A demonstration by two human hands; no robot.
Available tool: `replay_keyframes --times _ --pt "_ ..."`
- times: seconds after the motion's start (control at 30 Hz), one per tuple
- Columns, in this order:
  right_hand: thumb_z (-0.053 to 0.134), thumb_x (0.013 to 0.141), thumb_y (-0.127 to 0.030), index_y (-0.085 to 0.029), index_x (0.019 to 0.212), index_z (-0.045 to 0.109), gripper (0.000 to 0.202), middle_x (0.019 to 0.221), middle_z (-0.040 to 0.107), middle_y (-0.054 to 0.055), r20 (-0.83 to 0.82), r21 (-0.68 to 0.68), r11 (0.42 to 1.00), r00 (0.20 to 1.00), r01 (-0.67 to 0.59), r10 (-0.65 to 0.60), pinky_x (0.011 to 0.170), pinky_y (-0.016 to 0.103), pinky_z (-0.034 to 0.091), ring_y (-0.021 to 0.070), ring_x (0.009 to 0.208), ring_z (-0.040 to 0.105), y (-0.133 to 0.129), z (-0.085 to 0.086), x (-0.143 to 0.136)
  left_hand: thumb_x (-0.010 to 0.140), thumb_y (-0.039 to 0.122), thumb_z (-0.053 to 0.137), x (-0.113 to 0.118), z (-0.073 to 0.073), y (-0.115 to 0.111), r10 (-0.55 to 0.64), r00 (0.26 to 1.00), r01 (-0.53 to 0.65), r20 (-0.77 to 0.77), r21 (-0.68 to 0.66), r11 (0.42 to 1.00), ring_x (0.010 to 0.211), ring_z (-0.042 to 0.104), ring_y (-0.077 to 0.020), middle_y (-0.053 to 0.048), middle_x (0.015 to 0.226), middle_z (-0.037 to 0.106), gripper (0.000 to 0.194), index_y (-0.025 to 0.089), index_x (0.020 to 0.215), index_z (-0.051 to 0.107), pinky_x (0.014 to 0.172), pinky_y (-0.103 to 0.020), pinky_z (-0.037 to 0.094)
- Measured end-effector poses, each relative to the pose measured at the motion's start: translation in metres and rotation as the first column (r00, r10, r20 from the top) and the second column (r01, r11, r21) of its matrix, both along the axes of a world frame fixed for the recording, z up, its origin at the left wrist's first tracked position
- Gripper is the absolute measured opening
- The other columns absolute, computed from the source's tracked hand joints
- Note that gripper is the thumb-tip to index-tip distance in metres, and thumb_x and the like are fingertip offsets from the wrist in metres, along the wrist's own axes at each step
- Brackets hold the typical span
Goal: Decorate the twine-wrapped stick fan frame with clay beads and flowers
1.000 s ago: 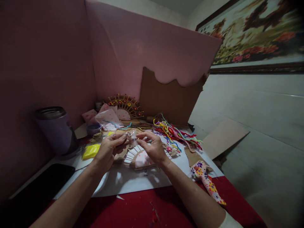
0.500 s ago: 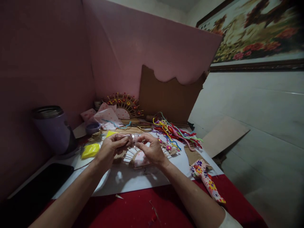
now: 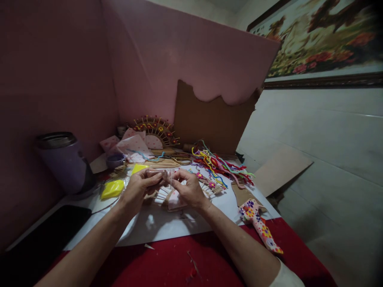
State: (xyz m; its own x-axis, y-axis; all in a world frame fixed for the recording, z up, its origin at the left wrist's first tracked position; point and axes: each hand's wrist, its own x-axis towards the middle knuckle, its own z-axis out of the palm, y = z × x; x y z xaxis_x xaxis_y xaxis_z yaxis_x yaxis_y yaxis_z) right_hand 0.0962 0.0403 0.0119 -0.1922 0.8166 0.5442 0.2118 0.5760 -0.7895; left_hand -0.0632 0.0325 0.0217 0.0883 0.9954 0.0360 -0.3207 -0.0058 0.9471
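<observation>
A small clear plastic packet (image 3: 157,172) with something dark reddish-brown inside stretches between my hands. My left hand (image 3: 145,182) is closed round its filled part. With thumb and fingertips, my right hand (image 3: 188,186) pinches the clear end of the packet. Below both hands a fan-shaped craft (image 3: 176,200) of thin sticks, with a pale pink centre and small flowers, lies on a white sheet (image 3: 161,231); my hands hide part of it. A yellow packet (image 3: 112,189) lies left of my left hand, and a second yellow packet (image 3: 139,168) lies just behind it.
A purple tumbler (image 3: 66,163) and a black phone (image 3: 54,231) stand and lie at left. Colourful pipe cleaners (image 3: 218,165) are heaped behind my right hand. A decorated fan (image 3: 158,129) leans at the back beside brown cardboard (image 3: 209,119). A floral glue gun-like shape (image 3: 259,223) lies at right.
Both hands stay nearly in place on the packet. The clear end between them looks slightly more drawn out toward my right hand. The view has shifted a little.
</observation>
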Motion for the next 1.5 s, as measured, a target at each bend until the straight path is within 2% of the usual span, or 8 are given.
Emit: replay_keyframes --times 0.13,0.27,0.4,0.57,0.73,1.03,1.27,1.5 --pt "0.061 0.074 -0.034 -0.018 0.066 0.058 0.018 0.061 0.053 -0.003 -0.183 -0.159 0.986 0.981 0.04 -0.069 0.057 0.024 0.038 0.0116 0.058 0.047 0.006 -0.004 0.001 0.061 0.024 0.078 0.001 0.001 0.0 -0.01 0.999 0.01 0.035 -0.026 1.0 0.044 0.046 -0.0029 -0.003 0.063 0.065 0.022 0.01 0.07 0.063 0.039 -0.013 0.025" --pt "0.062 0.072 -0.041 -0.017 0.07 0.058 0.025 0.063 0.057 -0.001 -0.344 -0.289 0.956 0.927 0.051 -0.153 0.054 0.022 0.039 0.0109 0.058 0.049 0.014 -0.006 0.009 0.059 0.021 0.077 -0.003 0.005 0.0 0.091 0.994 -0.084 0.066 -0.11 0.99 0.051 0.056 -0.0061 -0.005 0.07 0.069 0.023 0.011 0.077 0.066 0.041 -0.012 0.033" --pt "0.061 0.073 -0.047 -0.017 0.077 0.063 0.031 0.07 0.063 0.003 -0.36 -0.357 0.934 0.925 -0.018 -0.12 0.045 0.02 0.04 0.011 0.057 0.052 0.012 -0.006 0.014 0.06 0.018 0.075 -0.006 0.008 0.001 0.155 0.983 -0.139 0.097 -0.154 0.978 0.052 0.059 -0.0073 -0.003 0.068 0.069 0.019 0.012 0.076 0.066 0.041 -0.013 0.036" --pt "0.062 0.069 -0.059 -0.018 0.085 0.064 0.044 0.072 0.063 0.002 -0.441 -0.521 0.837 0.893 -0.168 -0.096 0.029 0.016 0.031 0.0073 0.044 0.045 0.01 -0.007 0.014 0.063 0.019 0.073 -0.008 0.008 0.002 0.141 0.984 -0.126 0.109 -0.13 0.983 0.051 0.058 -0.0062 -0.002 0.068 0.069 0.016 0.012 0.076 0.067 0.041 -0.013 0.036" --pt "0.077 0.057 -0.045 -0.016 0.064 0.057 0.036 0.057 0.057 -0.004 -0.439 -0.477 0.874 0.887 -0.097 -0.141 0.032 0.015 0.031 0.0049 0.041 0.043 0.012 -0.009 0.015 0.066 0.014 0.069 -0.013 0.015 0.003 0.234 0.963 -0.214 0.135 -0.149 0.965 0.051 0.061 -0.0077 0.0 0.065 0.068 0.011 0.014 0.077 0.067 0.043 -0.013 0.042" --pt "0.075 0.058 -0.035 -0.017 0.078 0.069 0.028 0.066 0.065 0.0 -0.481 -0.404 0.914 0.854 -0.014 -0.2 0.047 0.02 0.04 0.0092 0.055 0.052 0.019 -0.01 0.022 0.071 0.011 0.065 -0.022 0.021 0.006 0.331 0.923 -0.298 0.196 -0.178 0.938 0.046 0.06 -0.0075 0.0 0.061 0.068 0.004 0.015 0.073 0.065 0.041 -0.014 0.046" --pt "0.07 0.064 -0.05 -0.015 0.059 0.059 0.037 0.047 0.053 -0.003 -0.478 -0.387 0.922 0.85 0.022 -0.221 0.041 0.02 0.034 0.0069 0.042 0.043 0.025 -0.015 0.025 0.077 0.01 0.059 -0.021 0.021 0.006 0.316 0.926 -0.28 0.206 -0.187 0.942 0.048 0.061 -0.0069 0.0 0.061 0.068 0.009 0.014 0.072 0.066 0.041 -0.013 0.046" --pt "0.072 0.062 -0.046 -0.016 0.076 0.062 0.034 0.062 0.062 -0.002 -0.474 -0.363 0.927 0.838 0.095 -0.271 0.039 0.019 0.034 0.0068 0.044 0.046 0.026 -0.016 0.027 0.076 0.009 0.06 -0.022 0.02 0.006 0.31 0.925 -0.272 0.217 -0.189 0.943 0.048 0.061 -0.0065 0.0 0.061 0.068 0.008 0.014 0.072 0.066 0.04 -0.013 0.045"
